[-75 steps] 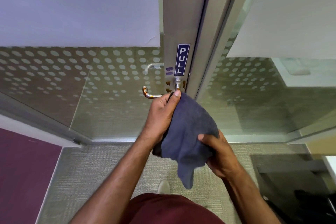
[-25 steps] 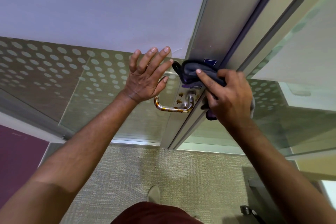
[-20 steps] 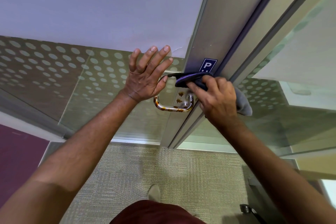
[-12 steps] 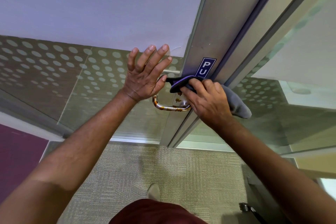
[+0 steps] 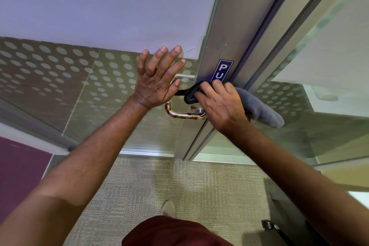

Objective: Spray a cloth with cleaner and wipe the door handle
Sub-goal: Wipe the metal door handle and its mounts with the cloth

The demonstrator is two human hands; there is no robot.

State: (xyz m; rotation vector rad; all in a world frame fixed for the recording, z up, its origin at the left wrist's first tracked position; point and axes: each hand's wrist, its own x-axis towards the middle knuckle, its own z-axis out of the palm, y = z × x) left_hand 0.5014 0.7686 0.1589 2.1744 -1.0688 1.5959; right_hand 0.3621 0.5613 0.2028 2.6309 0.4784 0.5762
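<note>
The right hand (image 5: pixel 219 106) grips the gray cloth (image 5: pixel 257 106) & presses it on the metal door frame just above the stained door handle (image 5: pixel 183 115), w/ the left hand (image 5: pixel 157 84) spread flat on the glass beside that handle.

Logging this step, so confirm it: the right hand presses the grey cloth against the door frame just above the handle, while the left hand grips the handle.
Not quite. In the head view the left hand lies flat with fingers spread on the dotted glass, not gripping the handle. The right hand does press the grey cloth there.
</note>
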